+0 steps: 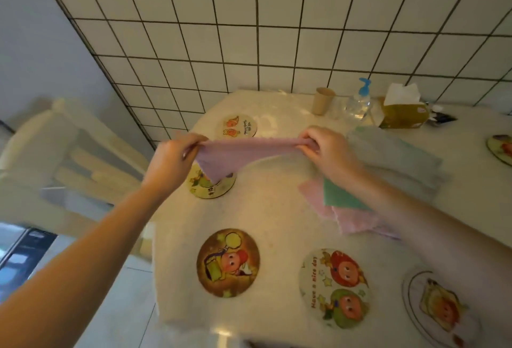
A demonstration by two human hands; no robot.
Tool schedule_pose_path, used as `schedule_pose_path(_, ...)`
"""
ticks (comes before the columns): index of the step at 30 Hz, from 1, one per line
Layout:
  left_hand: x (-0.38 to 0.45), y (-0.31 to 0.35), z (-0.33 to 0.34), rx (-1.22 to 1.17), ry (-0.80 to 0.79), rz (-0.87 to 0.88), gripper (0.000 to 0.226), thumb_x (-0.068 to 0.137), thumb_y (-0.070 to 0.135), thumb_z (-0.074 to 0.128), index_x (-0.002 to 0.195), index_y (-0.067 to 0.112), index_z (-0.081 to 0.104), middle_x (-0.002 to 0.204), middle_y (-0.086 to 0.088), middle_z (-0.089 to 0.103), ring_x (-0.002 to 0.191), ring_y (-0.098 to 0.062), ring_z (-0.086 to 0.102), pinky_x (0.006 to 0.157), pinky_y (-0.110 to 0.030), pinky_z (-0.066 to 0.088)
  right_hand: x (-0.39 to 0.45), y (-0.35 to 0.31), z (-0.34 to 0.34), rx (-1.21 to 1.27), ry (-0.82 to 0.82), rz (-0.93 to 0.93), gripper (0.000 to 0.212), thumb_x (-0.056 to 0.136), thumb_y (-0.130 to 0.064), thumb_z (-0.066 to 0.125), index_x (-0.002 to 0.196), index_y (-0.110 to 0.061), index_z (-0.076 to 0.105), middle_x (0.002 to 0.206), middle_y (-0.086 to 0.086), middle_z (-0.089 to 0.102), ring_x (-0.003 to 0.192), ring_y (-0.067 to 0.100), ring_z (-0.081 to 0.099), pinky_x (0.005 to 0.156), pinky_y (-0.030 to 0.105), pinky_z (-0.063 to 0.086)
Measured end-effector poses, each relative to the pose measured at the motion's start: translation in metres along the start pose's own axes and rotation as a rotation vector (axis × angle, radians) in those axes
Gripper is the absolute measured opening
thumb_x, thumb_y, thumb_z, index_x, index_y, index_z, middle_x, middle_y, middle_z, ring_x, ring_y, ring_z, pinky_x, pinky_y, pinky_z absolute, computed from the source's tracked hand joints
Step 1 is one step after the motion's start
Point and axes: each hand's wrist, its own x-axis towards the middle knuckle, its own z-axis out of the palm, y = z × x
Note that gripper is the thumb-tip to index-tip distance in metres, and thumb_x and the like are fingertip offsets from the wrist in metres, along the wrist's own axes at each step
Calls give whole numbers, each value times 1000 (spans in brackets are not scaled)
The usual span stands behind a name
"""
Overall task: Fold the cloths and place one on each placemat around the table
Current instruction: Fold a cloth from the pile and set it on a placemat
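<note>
A pink cloth [235, 154] hangs stretched in the air above the table. My left hand [173, 162] pinches its left end and my right hand [327, 148] pinches its right end. Its lower corner droops over a round placemat [205, 190] at the table's left side. More round cartoon placemats lie on the table: one far [239, 125], one brown [228, 262], one white [333, 286], one at the right front [440, 306] and one at the right edge [500, 149]. A pile of pink and green cloths [346, 203] lies under my right forearm, with pale grey-green cloths [396, 154] behind.
At the table's far side stand a paper cup [322, 100], a pump bottle with a blue top [360, 102] and a tissue box [403, 111]. A cream wooden chair [69, 154] stands left of the table. A tiled wall rises behind.
</note>
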Motion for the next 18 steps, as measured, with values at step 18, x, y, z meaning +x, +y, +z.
schedule_pose_path(18, -225, -61, 96, -125, -755, -94, 27, 96, 39, 45, 107, 34, 70, 106, 17, 70, 97, -5, 64, 90, -27, 48, -230, 18, 87, -53, -776, 229, 16, 91, -27, 58, 104, -30, 64, 96, -15, 68, 83, -4, 62, 78, 24, 54)
